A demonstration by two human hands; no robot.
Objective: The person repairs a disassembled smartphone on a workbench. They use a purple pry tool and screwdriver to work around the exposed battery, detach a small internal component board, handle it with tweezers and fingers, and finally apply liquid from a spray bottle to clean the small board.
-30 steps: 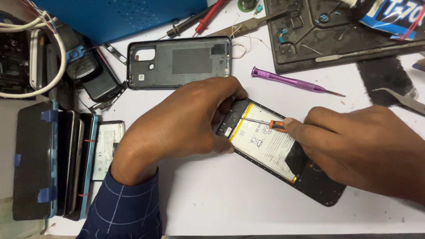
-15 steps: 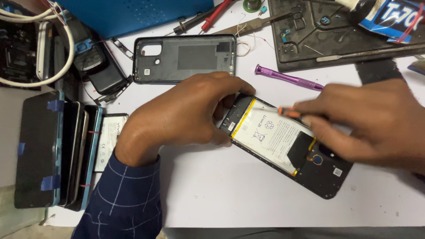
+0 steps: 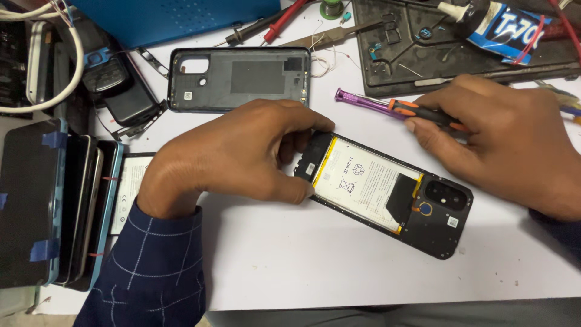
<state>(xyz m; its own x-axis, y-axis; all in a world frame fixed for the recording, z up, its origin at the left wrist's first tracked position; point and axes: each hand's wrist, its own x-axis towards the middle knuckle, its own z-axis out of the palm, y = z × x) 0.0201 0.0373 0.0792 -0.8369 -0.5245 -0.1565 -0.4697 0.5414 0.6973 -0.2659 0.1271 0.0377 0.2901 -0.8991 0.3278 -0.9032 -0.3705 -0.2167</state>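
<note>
An opened black phone (image 3: 445,221) lies slanted on the white table (image 3: 339,266), its white battery (image 3: 363,178) and camera module exposed. My left hand (image 3: 242,154) presses on the phone's upper-left end, thumb and fingers gripping its edge. My right hand (image 3: 508,139) hovers up and to the right of the phone, shut on a small screwdriver with an orange and black handle (image 3: 417,112). That tool points left, away from the phone, and lies across a purple screwdriver (image 3: 360,99) resting on the table.
The phone's removed back cover (image 3: 242,79) lies behind my left hand. A stack of phones (image 3: 60,200) and a loose battery (image 3: 130,188) sit at the left. A black work mat (image 3: 411,54), a glue tube (image 3: 502,24), probes (image 3: 284,21) and a blue box (image 3: 175,18) line the back.
My right hand has lifted the orange screwdriver off the phone's upper end and moved up and right, to the purple screwdriver. My left hand stays on the phone.
</note>
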